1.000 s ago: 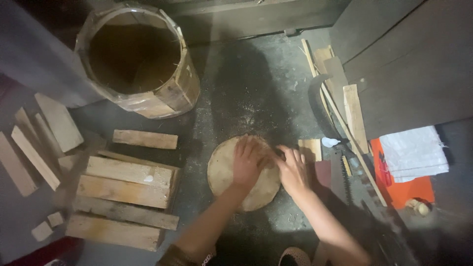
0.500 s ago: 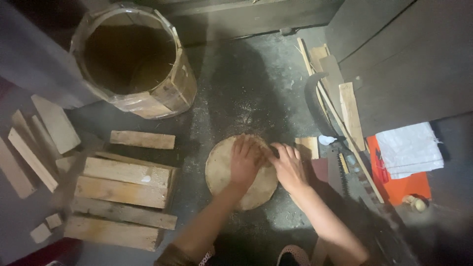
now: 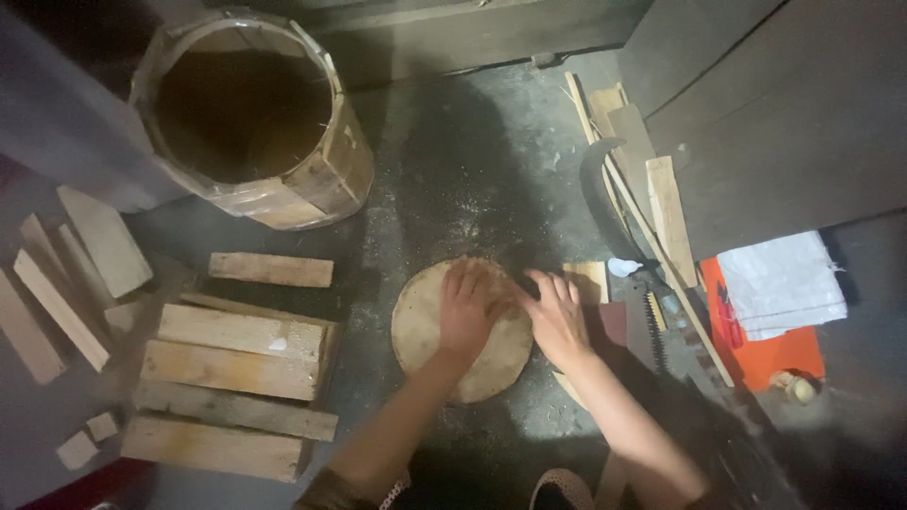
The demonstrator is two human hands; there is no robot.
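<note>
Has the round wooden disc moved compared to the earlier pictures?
No. The round wooden disc lies the same way beside the stacked planks.

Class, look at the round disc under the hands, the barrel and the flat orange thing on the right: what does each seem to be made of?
Round disc: bare, unvarnished wood, pale and matte, dusted with sawdust; the left hand presses on it.
Barrel: rough wooden staves, seams visible, unpainted.
Orange sheet: smooth, uniformly bright, probably plastic, though hard to confirm.
</note>
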